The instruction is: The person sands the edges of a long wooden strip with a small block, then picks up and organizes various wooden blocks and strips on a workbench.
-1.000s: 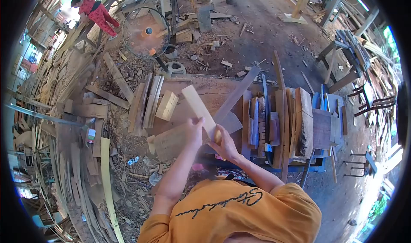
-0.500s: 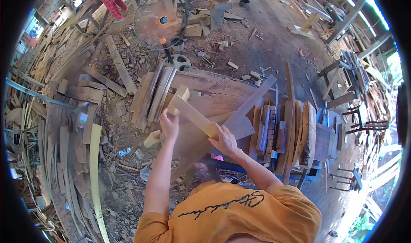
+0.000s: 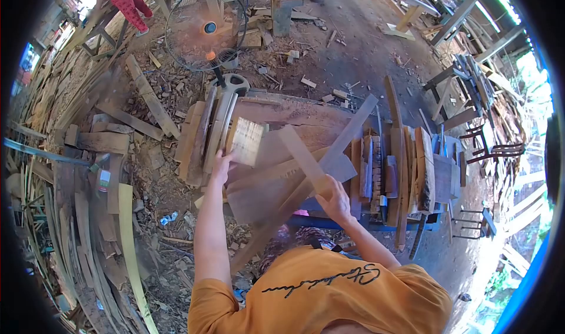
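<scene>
My left hand (image 3: 221, 167) is closed on the lower edge of a pale wooden block (image 3: 246, 142), with its broad face turned up. My right hand (image 3: 335, 201) grips one end of a flat, straight wooden strip (image 3: 300, 153), which slants up and left over the workbench. The strip and the block are apart. Beneath them lie a broad board (image 3: 259, 188) and a long flat piece (image 3: 352, 126) slanting to the upper right.
A round fan (image 3: 209, 27) stands beyond the bench. Stacked boards (image 3: 206, 131) lie to the left, and upright wood pieces (image 3: 406, 169) and tools to the right. Scrap wood litters the ground. A person in red trousers (image 3: 128, 7) stands far left.
The block and strip, close together before, are now apart. My left hand has turned the block's broad face up; my right hand has moved right and down with the strip.
</scene>
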A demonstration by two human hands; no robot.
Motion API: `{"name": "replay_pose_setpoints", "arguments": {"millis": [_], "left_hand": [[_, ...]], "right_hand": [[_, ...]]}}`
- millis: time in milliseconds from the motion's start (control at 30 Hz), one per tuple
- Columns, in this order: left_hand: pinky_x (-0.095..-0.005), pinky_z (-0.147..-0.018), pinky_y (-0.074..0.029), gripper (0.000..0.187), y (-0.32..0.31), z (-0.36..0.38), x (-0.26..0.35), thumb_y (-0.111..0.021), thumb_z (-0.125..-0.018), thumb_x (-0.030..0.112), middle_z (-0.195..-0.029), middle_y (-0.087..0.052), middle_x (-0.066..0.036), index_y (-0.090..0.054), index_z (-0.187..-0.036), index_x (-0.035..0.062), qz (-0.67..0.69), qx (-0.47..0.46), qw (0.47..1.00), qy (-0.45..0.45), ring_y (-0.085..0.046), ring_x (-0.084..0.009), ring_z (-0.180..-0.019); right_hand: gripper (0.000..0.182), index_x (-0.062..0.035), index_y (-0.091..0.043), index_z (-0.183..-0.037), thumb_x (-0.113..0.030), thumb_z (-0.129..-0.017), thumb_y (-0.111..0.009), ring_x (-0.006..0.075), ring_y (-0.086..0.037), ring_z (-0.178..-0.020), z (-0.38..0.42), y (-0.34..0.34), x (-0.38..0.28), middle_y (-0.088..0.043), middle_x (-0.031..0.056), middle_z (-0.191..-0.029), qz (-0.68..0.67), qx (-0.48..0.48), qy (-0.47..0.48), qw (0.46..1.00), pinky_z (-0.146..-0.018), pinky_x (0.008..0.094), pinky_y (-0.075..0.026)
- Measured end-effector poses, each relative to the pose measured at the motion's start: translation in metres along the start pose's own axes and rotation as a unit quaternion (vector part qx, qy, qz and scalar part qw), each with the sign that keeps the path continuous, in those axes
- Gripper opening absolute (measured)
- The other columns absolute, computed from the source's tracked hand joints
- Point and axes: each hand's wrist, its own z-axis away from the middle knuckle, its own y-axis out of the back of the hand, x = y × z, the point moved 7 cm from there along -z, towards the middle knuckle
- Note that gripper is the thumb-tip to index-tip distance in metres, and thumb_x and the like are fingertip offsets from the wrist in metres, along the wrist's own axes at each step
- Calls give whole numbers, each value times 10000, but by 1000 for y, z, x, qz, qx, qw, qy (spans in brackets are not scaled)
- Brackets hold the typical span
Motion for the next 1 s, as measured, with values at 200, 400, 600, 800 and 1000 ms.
{"name": "replay_pose_setpoints", "arguments": {"millis": [200, 400, 600, 800, 1000], "left_hand": [[-374, -806, -555, 382, 6, 21, -19, -727, -869, 142, -1112, -637, -32, -527, -1194, 132, 219, -113, 966, 79, -650, -190, -974], [-443, -920, -516, 422, -4, 38, -20, -716, -868, 61, -1169, -632, -36, -545, -1224, 208, 327, -154, 930, 71, -616, -231, -1092], [-488, -1026, -469, 509, -25, 48, -13, -661, -884, -5, -1241, -611, -54, -463, -1315, 179, 380, -187, 905, 44, -590, -260, -1175], [-481, -1036, -470, 532, -48, 52, -16, -659, -867, -35, -1286, -595, -77, -473, -1322, 166, 386, -217, 896, 41, -585, -269, -1194], [-445, -985, -512, 428, -57, 60, -17, -618, -900, -13, -1203, -625, -39, -510, -1258, 196, 368, -201, 907, 36, -625, -211, -1096]], "right_hand": [[722, -84, -447, -1391, -213, -762, -778, 385, -606, -1028, 4, -2, -4, -600, 185, -1108, 31, -8, -11, 999, -874, 449, -516], [744, -73, -413, -1412, -259, -783, -764, 399, -599, -1033, -9, -17, -9, -592, 205, -1109, 62, -57, -37, 996, -894, 463, -508], [808, -72, -326, -1460, -300, -810, -749, 444, -571, -1082, -27, -29, -16, -561, 271, -1171, 84, -114, -53, 988, -931, 493, -485], [803, -76, -339, -1460, -332, -816, -745, 435, -562, -1092, -34, -24, -22, -560, 248, -1223, 88, -135, -56, 985, -953, 509, -468], [656, -135, -482, -1361, -359, -802, -741, 385, -568, -1049, -26, 56, 19, -575, 195, -1076, 132, -25, -24, 991, -864, 483, -473]]}}
